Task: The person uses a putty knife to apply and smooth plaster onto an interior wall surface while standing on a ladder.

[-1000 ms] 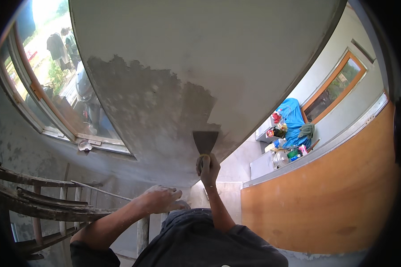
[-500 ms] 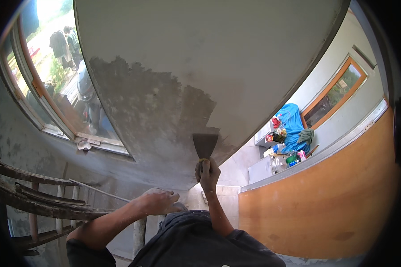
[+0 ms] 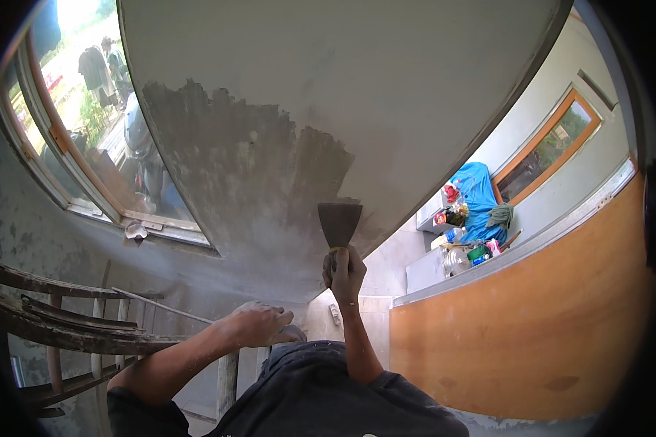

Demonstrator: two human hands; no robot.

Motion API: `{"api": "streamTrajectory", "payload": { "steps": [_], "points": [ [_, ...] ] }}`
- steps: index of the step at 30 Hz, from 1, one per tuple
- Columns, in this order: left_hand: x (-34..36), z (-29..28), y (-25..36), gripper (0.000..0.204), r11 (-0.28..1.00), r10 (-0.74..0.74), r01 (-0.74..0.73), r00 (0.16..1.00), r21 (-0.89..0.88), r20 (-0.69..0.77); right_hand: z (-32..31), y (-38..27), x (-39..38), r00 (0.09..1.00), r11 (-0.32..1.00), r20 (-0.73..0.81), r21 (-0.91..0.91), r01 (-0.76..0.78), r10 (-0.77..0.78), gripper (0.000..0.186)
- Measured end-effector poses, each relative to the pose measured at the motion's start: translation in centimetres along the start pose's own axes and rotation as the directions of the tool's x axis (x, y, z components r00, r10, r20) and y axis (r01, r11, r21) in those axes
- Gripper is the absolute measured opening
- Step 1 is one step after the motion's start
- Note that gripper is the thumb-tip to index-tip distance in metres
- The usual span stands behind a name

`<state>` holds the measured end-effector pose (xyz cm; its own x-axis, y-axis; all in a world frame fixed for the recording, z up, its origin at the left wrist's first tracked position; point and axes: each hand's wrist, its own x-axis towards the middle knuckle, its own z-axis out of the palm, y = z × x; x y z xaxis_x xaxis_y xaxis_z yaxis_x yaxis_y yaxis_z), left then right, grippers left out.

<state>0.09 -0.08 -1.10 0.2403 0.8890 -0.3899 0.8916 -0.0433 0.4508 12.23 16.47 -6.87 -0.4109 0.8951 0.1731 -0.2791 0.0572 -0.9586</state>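
Note:
My right hand (image 3: 346, 269) is closed round the handle of a putty knife (image 3: 340, 222). The knife's wide dark blade points up, its edge at the pale slanted panel (image 3: 386, 95) overhead. Around and left of the blade spreads a darker grey, ragged-edged patch (image 3: 233, 149) on that panel. My left hand (image 3: 262, 324) is low in front of my body, beside the ladder, its fingers curled. What lies under those fingers, if anything, is hidden.
A worn wooden ladder (image 3: 87, 331) stands at the left, under a framed window (image 3: 73, 156). On the right is an orange-brown wooden panel (image 3: 517, 335). Beyond it a blue cover (image 3: 476, 197) and several bottles (image 3: 455, 258) sit near a wood-framed window (image 3: 550, 149).
My right hand and the putty knife have moved slightly up and to the right along the panel. My left hand has hardly moved. The view has shifted a little.

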Motion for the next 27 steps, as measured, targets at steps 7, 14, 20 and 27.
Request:
{"api": "streamTrajectory", "payload": {
  "steps": [7, 14, 20, 27],
  "points": [
    [-0.4, 0.0, 0.0, 0.052, 0.998, 0.045, -0.049, 0.995, -0.041, -0.092, 0.6, -0.2, -1.0, 0.998, 0.996, -0.065, -0.085, -0.024, 0.019, 0.03],
    [-0.2, -0.2, 0.1, 0.052, 0.999, 0.03, -0.03, 0.999, -0.017, 0.029, 2.0, -1.5, 0.1, 0.997, 1.0, -0.069, 0.001, 0.022, -0.022, 0.03],
    [-0.3, 0.0, 0.0, 0.052, 0.999, 0.003, -0.004, 1.0, -0.034, -0.008, 1.4, -1.2, 0.1, 0.998, 0.997, -0.054, -0.077, -0.026, 0.022, 0.032],
    [-0.4, 0.0, -0.2, 0.052, 0.999, 0.03, -0.03, 0.999, -0.022, 0.018, 1.8, 0.3, -0.6, 0.999, 0.998, -0.045, -0.056, 0.002, -0.005, 0.032]
  ]
}}
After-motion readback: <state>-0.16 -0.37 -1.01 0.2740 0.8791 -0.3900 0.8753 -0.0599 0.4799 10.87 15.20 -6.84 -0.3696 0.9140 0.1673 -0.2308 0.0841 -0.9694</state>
